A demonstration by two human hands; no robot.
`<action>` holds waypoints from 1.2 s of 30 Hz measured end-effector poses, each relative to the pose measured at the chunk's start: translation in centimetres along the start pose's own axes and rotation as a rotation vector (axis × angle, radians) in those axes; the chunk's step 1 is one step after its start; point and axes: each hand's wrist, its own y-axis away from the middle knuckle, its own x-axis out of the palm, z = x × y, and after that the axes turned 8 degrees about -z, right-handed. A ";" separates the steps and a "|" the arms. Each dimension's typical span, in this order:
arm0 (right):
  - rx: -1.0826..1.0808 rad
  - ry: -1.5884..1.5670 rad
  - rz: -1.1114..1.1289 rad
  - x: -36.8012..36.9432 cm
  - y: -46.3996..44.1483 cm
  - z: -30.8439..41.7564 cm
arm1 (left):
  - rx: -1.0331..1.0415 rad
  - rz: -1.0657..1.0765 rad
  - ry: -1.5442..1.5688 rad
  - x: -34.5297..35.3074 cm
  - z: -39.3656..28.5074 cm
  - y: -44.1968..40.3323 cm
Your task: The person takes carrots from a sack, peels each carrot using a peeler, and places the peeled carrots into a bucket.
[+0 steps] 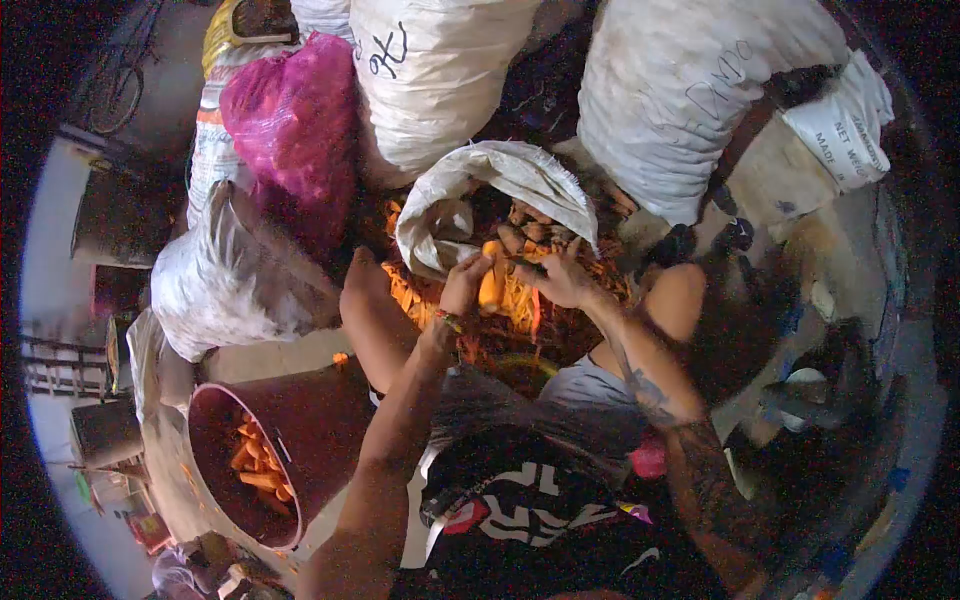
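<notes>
My left hand [462, 284] is closed around the upper end of a bright orange carrot [491, 285], which points down over a heap of orange peelings [521, 303]. Close on the carrot's other side is my right hand [562, 279], its fingers curled around a small dark tool whose kind I cannot make out. Just beyond both hands, an open white sack [425, 225] with a rolled-back rim holds brown, unpeeled roots [532, 224]. The peelings lie between my legs, below the sack's mouth.
A maroon bucket [330, 425] at lower left holds several peeled carrots [262, 468]. Full white sacks [435, 80] [690, 95] stand behind, with a magenta mesh sack [292, 120] and a grey-white sack [225, 285] to the left. A printed sack [840, 135] lies at upper right.
</notes>
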 end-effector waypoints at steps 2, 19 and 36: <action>-0.032 -0.037 -0.020 -0.5 0.1 0.4 | -0.136 0.052 0.206 0.2 -0.8 0.8; -0.379 0.015 -0.569 0.0 0.0 2.4 | -0.045 0.017 0.455 -0.6 1.3 -1.4; -0.136 -0.037 -0.394 0.3 -0.1 0.7 | -0.115 0.065 0.202 1.4 -0.6 1.5</action>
